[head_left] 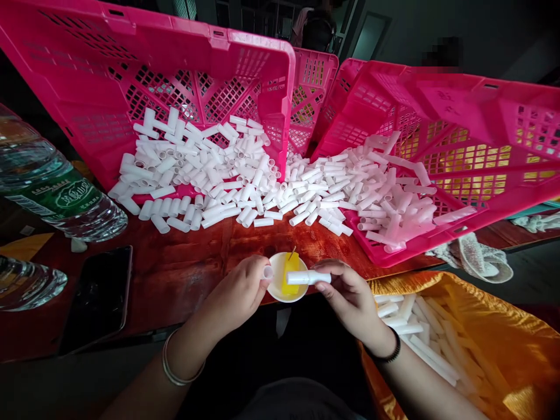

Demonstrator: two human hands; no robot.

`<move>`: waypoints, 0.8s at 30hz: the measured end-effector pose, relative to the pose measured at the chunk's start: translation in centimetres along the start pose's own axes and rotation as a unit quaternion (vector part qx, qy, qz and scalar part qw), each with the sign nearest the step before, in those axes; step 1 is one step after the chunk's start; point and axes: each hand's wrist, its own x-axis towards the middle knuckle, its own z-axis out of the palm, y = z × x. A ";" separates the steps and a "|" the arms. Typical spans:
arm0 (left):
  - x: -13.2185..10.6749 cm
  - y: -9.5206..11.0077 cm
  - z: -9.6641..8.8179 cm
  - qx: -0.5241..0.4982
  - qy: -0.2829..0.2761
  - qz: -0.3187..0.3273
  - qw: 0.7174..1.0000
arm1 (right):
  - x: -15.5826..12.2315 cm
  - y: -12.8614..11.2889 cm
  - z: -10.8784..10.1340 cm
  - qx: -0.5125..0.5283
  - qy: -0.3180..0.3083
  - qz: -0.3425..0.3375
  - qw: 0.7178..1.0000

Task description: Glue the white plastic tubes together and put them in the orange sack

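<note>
While the left hand (238, 297) pinches a short tube (268, 272), right-hand fingers (326, 286) pinch a longer tube (308, 277).

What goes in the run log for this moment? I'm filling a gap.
left hand: holds short white tube | right hand: holds long white tube | both over small bowl

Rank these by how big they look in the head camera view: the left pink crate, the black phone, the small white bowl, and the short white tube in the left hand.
1. left pink crate
2. black phone, though it lies nearer the camera
3. small white bowl
4. short white tube, pinched in the left hand
</note>
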 end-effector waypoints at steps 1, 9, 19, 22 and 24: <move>0.0 0.3 -0.5 0.014 -0.010 0.013 1.000 | 0.2 -0.5 0.2 0.031 0.008 0.032 0.999; 0.3 4.7 -2.4 0.111 -0.029 0.029 0.993 | 1.4 -3.3 0.8 0.000 -0.038 0.066 0.997; -1.8 10.2 -1.0 -0.460 -0.379 -0.192 0.780 | -2.6 -7.4 -0.7 -0.175 -0.062 -0.148 0.971; -2.3 10.6 0.1 -0.302 -0.270 -0.106 0.908 | -3.2 -7.0 -0.9 -0.197 -0.016 -0.088 0.976; -2.5 9.0 -0.8 -0.133 -0.143 -0.071 0.978 | -3.8 -5.9 -2.8 -0.211 0.015 -0.032 0.977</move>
